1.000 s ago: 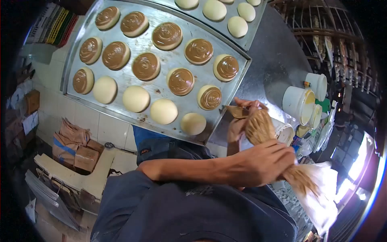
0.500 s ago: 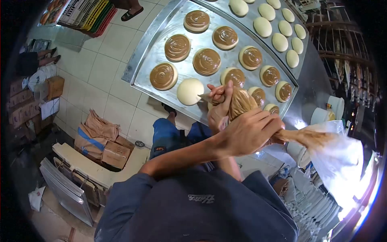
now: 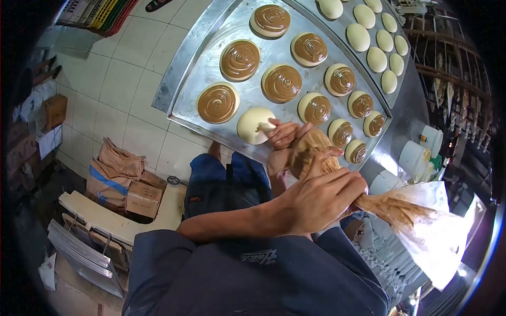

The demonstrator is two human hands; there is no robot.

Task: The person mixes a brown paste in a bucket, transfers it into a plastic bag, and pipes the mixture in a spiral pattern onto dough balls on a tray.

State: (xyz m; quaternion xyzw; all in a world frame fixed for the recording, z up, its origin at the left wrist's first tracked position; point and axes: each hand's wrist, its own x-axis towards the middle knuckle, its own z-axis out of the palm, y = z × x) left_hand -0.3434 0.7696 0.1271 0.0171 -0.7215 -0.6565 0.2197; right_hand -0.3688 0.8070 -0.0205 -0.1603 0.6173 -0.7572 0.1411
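Note:
My left hand (image 3: 324, 197) is closed around the twisted neck of a plastic piping bag (image 3: 312, 147) full of brown filling. The bag's loose clear end hangs out to the right. My right hand (image 3: 284, 139), crossed under the left forearm, has its fingers wrapped round the bag near the tip. That tip is over a plain pale bun (image 3: 254, 124) at the near edge of a metal tray (image 3: 208, 68). Whether filling is coming out is too small to tell. Several buns with brown swirled tops, such as one bun (image 3: 217, 104) beside the plain one, sit on the tray.
A second tray of plain pale buns (image 3: 358, 38) adjoins at the upper right. White tubs (image 3: 414, 158) stand on the right. Stacked crates (image 3: 97, 15), a cardboard box (image 3: 143, 199) and brown paper sacks (image 3: 113, 171) are to the left. Another person's foot (image 3: 157, 4) shows at the top.
The bag's tip has moved from the plain bun's right edge to over its top. My head view has shifted, and both hands keep hold of the bag.

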